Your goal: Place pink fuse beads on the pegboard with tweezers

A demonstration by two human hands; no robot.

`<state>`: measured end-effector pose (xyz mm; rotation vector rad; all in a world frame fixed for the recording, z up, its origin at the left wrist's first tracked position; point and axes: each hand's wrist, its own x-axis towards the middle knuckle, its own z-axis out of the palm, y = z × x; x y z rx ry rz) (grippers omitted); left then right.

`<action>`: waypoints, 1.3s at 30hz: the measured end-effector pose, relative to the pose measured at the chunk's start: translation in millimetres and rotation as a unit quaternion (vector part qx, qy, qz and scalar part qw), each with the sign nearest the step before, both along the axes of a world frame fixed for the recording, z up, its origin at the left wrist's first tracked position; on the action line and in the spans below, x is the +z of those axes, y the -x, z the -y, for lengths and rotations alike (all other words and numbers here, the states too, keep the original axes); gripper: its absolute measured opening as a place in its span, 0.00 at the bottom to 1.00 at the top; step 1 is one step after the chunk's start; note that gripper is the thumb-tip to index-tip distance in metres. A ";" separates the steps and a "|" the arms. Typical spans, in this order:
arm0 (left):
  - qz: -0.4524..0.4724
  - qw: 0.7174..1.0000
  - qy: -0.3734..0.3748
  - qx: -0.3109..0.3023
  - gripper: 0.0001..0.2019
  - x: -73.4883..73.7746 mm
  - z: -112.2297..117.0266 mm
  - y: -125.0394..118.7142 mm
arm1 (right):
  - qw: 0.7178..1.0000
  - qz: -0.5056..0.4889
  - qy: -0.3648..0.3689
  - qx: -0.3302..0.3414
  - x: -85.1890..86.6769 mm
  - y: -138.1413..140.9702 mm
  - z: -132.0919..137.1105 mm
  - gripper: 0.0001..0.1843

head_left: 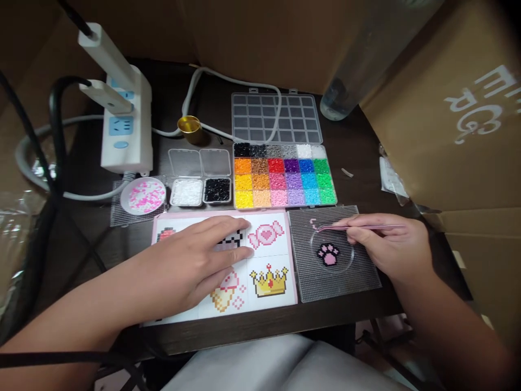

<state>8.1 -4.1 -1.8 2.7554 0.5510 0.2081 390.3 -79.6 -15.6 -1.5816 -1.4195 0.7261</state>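
My left hand (195,263) lies flat with fingers stretched out on a pattern sheet (268,271) showing a candy, a crown and an ice cream. My right hand (386,244) pinches pink tweezers (358,227) whose tips reach a few pink beads at the top left of a clear pegboard (350,277). A pink and black paw design (328,254) sits on the pegboard just below the tweezers.
Behind the sheet stands an open bead box (285,174) with many colours, two small boxes of white beads (186,191) and black beads (217,189), and a dish of pink beads (143,195). A power strip (126,119), a gold cap (189,125) and cardboard boxes (459,119) surround the table.
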 end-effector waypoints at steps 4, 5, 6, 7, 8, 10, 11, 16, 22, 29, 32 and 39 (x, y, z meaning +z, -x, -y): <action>0.008 1.000 0.010 -0.007 0.20 2.2 1.4 -2.9 | 1.000 0.018 -0.014 -0.014 -4.3 -3.2 2.5 0.13; 0.009 1.000 0.010 -0.006 0.19 2.2 1.5 -2.9 | 1.000 0.019 -0.018 -0.015 -5.0 -3.4 2.7 0.13; 0.011 1.000 0.011 -0.005 0.19 2.1 1.5 -2.7 | 0.999 0.019 -0.021 -0.016 -5.3 -3.4 2.7 0.12; 0.013 1.000 0.012 -0.004 0.19 1.9 1.5 -2.3 | 0.999 0.017 -0.022 -0.016 -5.3 -3.1 2.6 0.12; 0.016 1.000 0.014 -0.003 0.19 1.5 1.4 -1.9 | 1.000 0.016 -0.020 -0.016 -5.1 -2.8 2.6 0.13; 0.020 1.000 0.018 -0.001 0.19 0.5 1.3 -1.0 | 1.000 0.015 -0.018 -0.014 -4.7 -2.7 2.7 0.13; 0.021 1.000 0.019 0.000 0.19 -0.1 1.3 -0.7 | 1.000 0.016 -0.020 -0.015 -4.8 -3.1 3.1 0.13; 0.016 1.000 0.021 0.002 0.19 -1.4 1.4 -0.4 | 0.999 0.019 -0.017 -0.024 -9.2 -6.5 6.1 0.12; 0.018 1.000 0.003 -0.006 0.19 -0.7 1.3 -0.9 | 0.999 0.032 -0.029 -0.015 -11.2 -6.0 7.3 0.13; 0.021 1.000 0.008 -0.008 0.18 1.6 1.5 -1.6 | 0.998 0.040 -0.050 -0.014 -14.4 -8.6 9.2 0.13; 0.018 1.000 0.013 -0.008 0.19 1.5 1.4 -1.4 | 0.997 0.044 -0.056 -0.011 -14.7 -8.4 10.0 0.13; 0.012 0.999 0.030 0.003 0.20 -0.4 1.4 -1.0 | 0.997 0.046 -0.067 -0.018 -12.2 -7.0 11.5 0.15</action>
